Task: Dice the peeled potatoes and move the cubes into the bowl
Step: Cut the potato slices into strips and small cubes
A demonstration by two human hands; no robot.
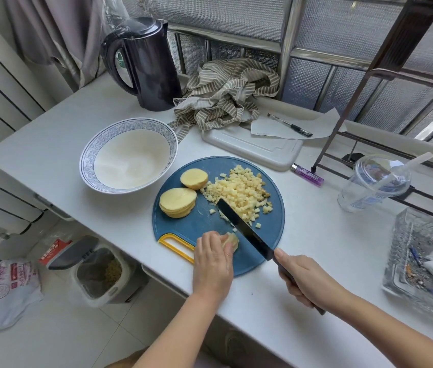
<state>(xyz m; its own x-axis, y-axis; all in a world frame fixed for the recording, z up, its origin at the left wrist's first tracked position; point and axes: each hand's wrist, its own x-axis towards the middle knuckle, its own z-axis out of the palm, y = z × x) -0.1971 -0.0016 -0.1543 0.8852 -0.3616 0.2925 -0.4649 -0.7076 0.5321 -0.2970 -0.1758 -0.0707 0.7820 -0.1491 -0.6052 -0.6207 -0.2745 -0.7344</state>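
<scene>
A round blue cutting board (202, 221) with a yellow handle lies on the white counter. On it sit a heap of small potato cubes (239, 191), a stack of potato slices (178, 201) and a potato half (194, 178). My left hand (214, 257) holds a small bundle of potato strips (232, 240) down on the board's near part. My right hand (304, 281) grips the handle of a black knife (244, 231), whose blade slants over the board right beside the strips, tip at the cube heap. The white bowl (87, 155) with a blue patterned rim stands left of the board.
A black kettle (147, 62) and a striped cloth (226, 94) stand at the back. A white board (263, 150) carries paper and a pen. A purple lighter (307, 174), a plastic cup (374, 184) and a glass tray (428, 258) occupy the right. The counter edge runs below my hands.
</scene>
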